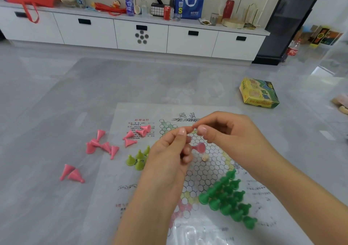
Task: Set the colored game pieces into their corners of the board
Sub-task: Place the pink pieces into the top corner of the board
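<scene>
A person sits on a grey floor (56, 94), looking down at a paper Chinese checkers board (207, 171) printed with a star of small circles. Both hands are raised over the board's middle. The left hand (169, 158) has its fingers curled around a pink game piece (200, 147), whose round base sticks out to the right of the fingers. The right hand (226, 131) has thumb and forefinger brought together beside the left thumb; whether this grip holds anything cannot be told.

Dark green pieces (228, 199) stand packed in the board's near-right corner. A few yellow-green pieces (138, 159) stand at the board's left edge. Loose pink pieces (102, 144) lie tipped over on the floor to the left, with a few more (138, 133) lying on the board's printed text and two more (72, 175) nearer the viewer. A small pale bead (205, 157) rests on the board's centre. A yellow and green box (259, 93) lies beyond.

To do this step well, the held pink piece should probably be turned base down, carried to the pink corner, and set squarely on one circle without nudging neighbours.
</scene>
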Motion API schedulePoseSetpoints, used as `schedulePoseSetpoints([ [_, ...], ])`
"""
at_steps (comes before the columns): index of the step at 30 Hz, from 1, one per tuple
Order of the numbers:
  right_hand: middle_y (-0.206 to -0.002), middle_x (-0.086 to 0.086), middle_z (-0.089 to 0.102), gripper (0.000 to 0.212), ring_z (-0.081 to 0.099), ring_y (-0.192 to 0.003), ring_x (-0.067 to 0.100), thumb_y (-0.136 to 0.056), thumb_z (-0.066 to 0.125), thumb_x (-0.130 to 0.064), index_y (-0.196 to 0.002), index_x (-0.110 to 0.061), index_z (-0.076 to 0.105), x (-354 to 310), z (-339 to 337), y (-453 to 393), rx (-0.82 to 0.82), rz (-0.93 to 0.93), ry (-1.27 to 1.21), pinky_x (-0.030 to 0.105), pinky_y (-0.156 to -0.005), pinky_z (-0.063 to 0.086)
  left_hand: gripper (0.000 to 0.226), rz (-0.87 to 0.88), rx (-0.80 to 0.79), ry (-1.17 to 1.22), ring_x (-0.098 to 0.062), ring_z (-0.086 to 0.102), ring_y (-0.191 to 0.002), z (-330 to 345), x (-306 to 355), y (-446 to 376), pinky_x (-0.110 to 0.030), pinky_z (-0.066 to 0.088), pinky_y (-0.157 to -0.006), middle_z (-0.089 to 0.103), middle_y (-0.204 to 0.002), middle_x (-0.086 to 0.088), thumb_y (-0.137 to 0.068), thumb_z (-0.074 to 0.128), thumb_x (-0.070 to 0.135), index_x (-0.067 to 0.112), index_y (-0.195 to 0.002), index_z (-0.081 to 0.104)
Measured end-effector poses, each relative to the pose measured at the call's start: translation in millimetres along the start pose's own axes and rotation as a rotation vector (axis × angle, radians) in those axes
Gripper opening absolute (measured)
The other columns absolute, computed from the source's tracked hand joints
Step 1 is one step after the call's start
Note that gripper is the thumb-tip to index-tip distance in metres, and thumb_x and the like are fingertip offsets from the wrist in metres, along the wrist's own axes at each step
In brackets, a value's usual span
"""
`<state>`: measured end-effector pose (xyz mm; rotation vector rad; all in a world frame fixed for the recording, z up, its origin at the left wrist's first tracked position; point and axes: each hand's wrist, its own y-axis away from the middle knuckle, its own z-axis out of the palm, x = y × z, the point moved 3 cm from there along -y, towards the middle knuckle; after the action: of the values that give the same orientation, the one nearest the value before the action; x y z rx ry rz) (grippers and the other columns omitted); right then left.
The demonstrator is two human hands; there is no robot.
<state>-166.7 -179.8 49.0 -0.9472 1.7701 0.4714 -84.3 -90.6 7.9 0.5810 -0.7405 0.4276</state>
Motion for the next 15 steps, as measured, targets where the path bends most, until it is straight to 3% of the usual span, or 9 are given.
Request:
schedulePoseSetpoints([
  [5,-0.080,-0.009,0.071,0.012,0.065,-0.076,0.005,-0.082,0.063,-0.017,-0.084,-0.027,0.069,5.2,-0.8,-1.8,0.021,-0.019,0.101,0.017,-0.071,0.053,0.021,0.051,0.049,-0.047,-0.004,0.044,-0.047,-0.2,1.1,0.9,-0.013,0.039,-0.042,0.053,-0.060,0.001,-0.092,0.046,0.008,0.007,-0.079,0.062],
  [9,-0.077,-0.011,0.070,0.015,0.062,-0.073,-0.001,-0.085,0.059,-0.020,-0.082,-0.032,0.068,18.5,-20.7,-2.4,0.102,0.023,0.196,0.011,-0.065,0.049,0.022,0.138,0.082,-0.096,-0.004,0.044,-0.045,-4.0,13.2,2.4,-0.013,0.038,-0.040,0.054,-0.060,0.001,-0.093,0.045,0.008,0.009,-0.078,0.061],
  [12,-0.073,-0.013,0.067,0.016,0.058,-0.069,-0.008,-0.085,0.060,-0.016,-0.082,-0.029,0.068,31.6,-30.0,-1.0,0.000,0.107,0.327,0.003,-0.062,0.043,0.024,0.136,0.116,-0.069,-0.004,0.042,-0.044,-7.9,18.0,1.4,-0.013,0.035,-0.038,0.052,-0.064,-0.001,-0.094,0.042,0.007,0.009,-0.078,0.060],
  [15,-0.080,-0.014,0.065,0.016,0.058,-0.073,-0.004,-0.085,0.061,-0.019,-0.081,-0.034,0.065,46.9,-40.4,-2.8,-0.135,0.166,0.603,0.005,-0.064,0.042,0.026,0.116,0.122,-0.068,-0.006,0.041,-0.046,-7.5,16.5,1.4,-0.013,0.035,-0.038,0.052,-0.065,-0.003,-0.094,0.039,0.006,0.008,-0.077,0.059],
])
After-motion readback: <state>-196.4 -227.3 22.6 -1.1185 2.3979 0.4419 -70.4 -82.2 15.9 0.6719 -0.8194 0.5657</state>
